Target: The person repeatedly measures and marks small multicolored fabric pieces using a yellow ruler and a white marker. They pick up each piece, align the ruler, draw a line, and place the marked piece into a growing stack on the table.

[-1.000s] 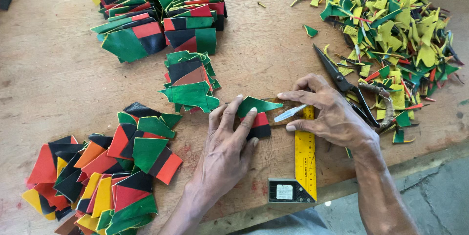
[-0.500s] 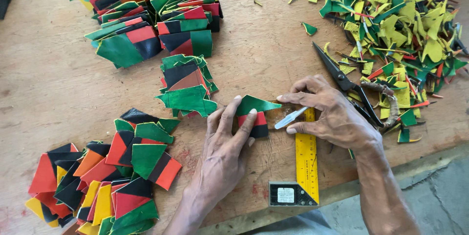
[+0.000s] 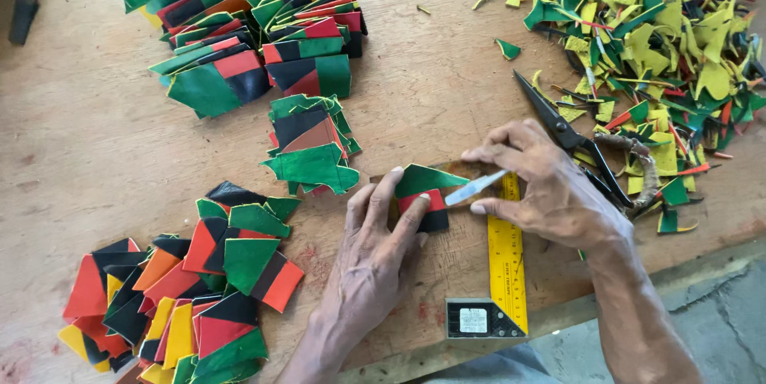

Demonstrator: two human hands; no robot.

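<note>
left hand fingers flat, pinning striped patch (green/red/black), right hand pinching thin blade against patch, yellow square ruler alongside

Green, red and black striped patch; yellow ruler; black scissors.

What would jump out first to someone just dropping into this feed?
Probably the hands at centre: the left hand presses a green, red and black piece flat on the wooden table, while the right hand holds a pale marking stick to it beside a yellow square ruler. Next, the heap of green and yellow offcuts at top right, with black scissors at its edge.
</note>
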